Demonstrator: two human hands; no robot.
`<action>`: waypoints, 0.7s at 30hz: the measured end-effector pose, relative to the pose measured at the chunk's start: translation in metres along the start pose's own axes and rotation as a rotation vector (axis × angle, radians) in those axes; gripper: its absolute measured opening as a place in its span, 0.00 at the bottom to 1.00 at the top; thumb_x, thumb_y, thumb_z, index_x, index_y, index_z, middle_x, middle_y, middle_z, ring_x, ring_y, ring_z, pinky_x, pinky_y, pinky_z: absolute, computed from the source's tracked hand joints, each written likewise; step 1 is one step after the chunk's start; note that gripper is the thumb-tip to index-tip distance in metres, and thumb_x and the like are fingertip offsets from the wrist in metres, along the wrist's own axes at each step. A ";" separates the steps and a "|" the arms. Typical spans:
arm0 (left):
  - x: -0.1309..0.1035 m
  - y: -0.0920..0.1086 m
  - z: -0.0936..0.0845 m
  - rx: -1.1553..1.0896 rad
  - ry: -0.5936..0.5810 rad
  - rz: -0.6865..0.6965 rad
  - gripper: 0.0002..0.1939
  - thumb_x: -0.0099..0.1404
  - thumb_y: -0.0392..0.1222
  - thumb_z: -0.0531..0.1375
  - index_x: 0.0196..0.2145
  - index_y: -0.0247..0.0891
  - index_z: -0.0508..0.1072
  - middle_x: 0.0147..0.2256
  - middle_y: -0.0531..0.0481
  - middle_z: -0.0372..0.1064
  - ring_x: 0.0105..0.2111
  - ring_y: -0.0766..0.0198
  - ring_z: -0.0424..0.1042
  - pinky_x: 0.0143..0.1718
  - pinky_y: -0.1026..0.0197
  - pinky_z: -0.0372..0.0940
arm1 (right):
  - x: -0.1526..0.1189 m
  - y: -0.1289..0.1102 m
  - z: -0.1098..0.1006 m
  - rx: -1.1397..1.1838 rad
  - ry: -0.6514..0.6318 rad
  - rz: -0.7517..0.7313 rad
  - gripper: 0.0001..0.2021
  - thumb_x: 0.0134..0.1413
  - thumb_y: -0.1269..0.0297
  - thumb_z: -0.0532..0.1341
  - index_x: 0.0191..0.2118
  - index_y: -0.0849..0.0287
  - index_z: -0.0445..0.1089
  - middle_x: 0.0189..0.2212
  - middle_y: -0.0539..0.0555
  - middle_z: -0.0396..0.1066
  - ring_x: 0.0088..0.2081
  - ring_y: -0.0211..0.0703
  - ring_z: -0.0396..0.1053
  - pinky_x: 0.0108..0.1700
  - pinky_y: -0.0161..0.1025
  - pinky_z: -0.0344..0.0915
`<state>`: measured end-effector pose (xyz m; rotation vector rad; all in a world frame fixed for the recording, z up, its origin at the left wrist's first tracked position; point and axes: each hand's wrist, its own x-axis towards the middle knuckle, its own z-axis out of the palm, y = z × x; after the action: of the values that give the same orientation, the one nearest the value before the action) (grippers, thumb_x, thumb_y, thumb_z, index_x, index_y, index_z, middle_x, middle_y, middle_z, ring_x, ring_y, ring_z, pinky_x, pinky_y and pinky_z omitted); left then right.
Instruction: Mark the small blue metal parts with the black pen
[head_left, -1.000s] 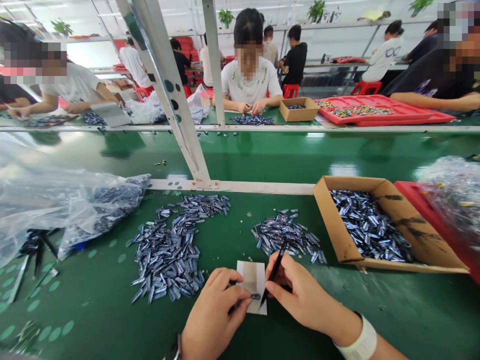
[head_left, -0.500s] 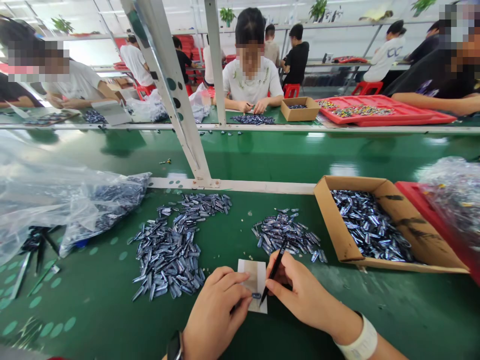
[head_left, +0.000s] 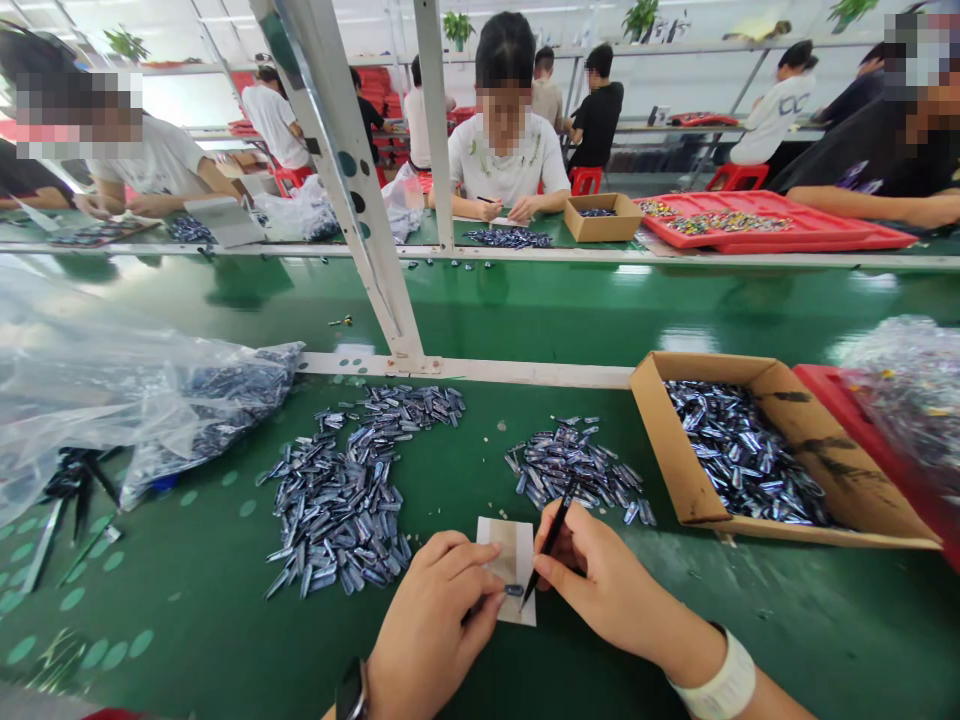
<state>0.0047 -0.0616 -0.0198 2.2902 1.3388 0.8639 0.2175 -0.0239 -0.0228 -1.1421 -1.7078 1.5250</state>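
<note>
My left hand pinches a small dark blue piece over a white and beige card on the green table. In my right hand is a black pen-like tool, its tip down at the card's right side, close to the small piece. A large pile of similar blue pieces lies to the left of the card, and a smaller pile lies beyond my right hand.
A cardboard box of blue pieces stands at the right, beside a red tray. Plastic bags and black-handled tools lie at the left. A metal post rises ahead. Across the belt sit several people.
My hands, the small piece and the tool have kept almost the same places. Across the belt, the person in the middle has moved their hands slightly, and a pen-like tool now shows in one.
</note>
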 end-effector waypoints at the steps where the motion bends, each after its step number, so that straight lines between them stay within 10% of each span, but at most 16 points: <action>1: 0.000 0.000 0.000 -0.002 0.000 0.002 0.08 0.62 0.31 0.60 0.31 0.44 0.74 0.41 0.54 0.77 0.40 0.61 0.70 0.44 0.57 0.68 | 0.000 0.001 0.000 0.019 0.005 0.001 0.04 0.61 0.69 0.58 0.37 0.54 0.61 0.31 0.49 0.67 0.32 0.43 0.72 0.36 0.42 0.71; 21: 0.001 0.001 0.000 0.015 -0.005 0.008 0.09 0.62 0.31 0.58 0.30 0.43 0.74 0.42 0.51 0.77 0.39 0.59 0.71 0.43 0.56 0.69 | 0.001 0.005 0.006 0.075 0.128 -0.005 0.05 0.61 0.65 0.60 0.38 0.55 0.61 0.32 0.50 0.67 0.33 0.44 0.72 0.37 0.43 0.73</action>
<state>0.0059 -0.0609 -0.0194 2.3095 1.3391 0.8534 0.2128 -0.0257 -0.0290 -1.1698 -1.5551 1.4678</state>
